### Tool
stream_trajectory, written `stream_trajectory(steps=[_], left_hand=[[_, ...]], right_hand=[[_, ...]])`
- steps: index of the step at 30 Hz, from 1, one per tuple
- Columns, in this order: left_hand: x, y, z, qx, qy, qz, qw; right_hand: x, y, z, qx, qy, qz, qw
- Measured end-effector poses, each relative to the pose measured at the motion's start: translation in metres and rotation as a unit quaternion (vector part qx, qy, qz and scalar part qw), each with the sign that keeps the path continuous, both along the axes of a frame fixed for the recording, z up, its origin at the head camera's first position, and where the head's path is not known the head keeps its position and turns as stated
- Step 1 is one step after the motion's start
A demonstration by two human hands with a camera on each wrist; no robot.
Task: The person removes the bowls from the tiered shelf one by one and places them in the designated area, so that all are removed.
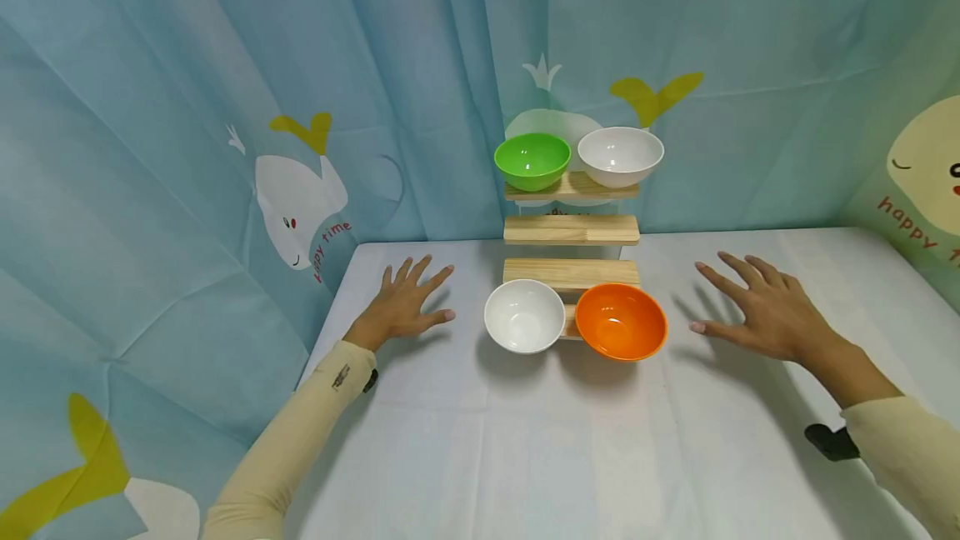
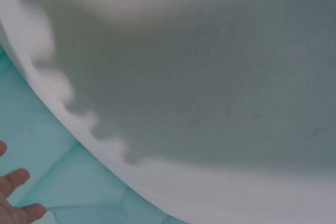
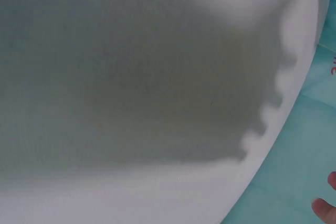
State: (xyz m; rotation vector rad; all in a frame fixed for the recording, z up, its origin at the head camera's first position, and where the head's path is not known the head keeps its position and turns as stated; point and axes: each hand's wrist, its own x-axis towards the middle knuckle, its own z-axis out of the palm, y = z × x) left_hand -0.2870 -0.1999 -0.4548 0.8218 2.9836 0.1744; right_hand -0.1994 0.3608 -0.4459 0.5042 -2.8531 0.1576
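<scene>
My left hand [image 1: 403,305] hovers over the table left of a wooden stepped rack [image 1: 572,230], fingers spread and holding nothing. On the other side my right hand [image 1: 772,315] is likewise spread above the table with nothing in it. The rack's top step carries a green bowl [image 1: 532,162] at left and a white bowl [image 1: 621,157] at right. At its lowest step sit a second white bowl [image 1: 524,317] on the left and an orange bowl [image 1: 621,322] on the right. Both wrist views show fingertips [image 2: 34,211] and a hand's shadow on the cloth.
A white cloth covers the table [image 1: 555,448]. Light blue curtains [image 1: 420,90] with whale prints hang behind it and along both sides. The two middle steps of the rack show bare wood.
</scene>
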Motion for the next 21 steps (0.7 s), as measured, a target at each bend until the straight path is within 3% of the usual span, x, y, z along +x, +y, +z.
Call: stream_trajectory(steps=[9,16,21], left_hand=[[-0.003,0.008,0.005,0.039,-0.026,-0.02,0.9987],[-0.01,0.016,0.004,0.08,-0.037,-0.026,0.9958],[-0.012,0.023,0.007,0.12,-0.05,-0.024,0.9912]], right_hand=[[0.006,-0.006,0.006,-0.091,-0.029,-0.005,0.9955],[0.011,-0.015,0.016,-0.168,-0.1,-0.012,0.9807],[0.015,-0.021,0.018,-0.205,-0.12,-0.015,0.9713]])
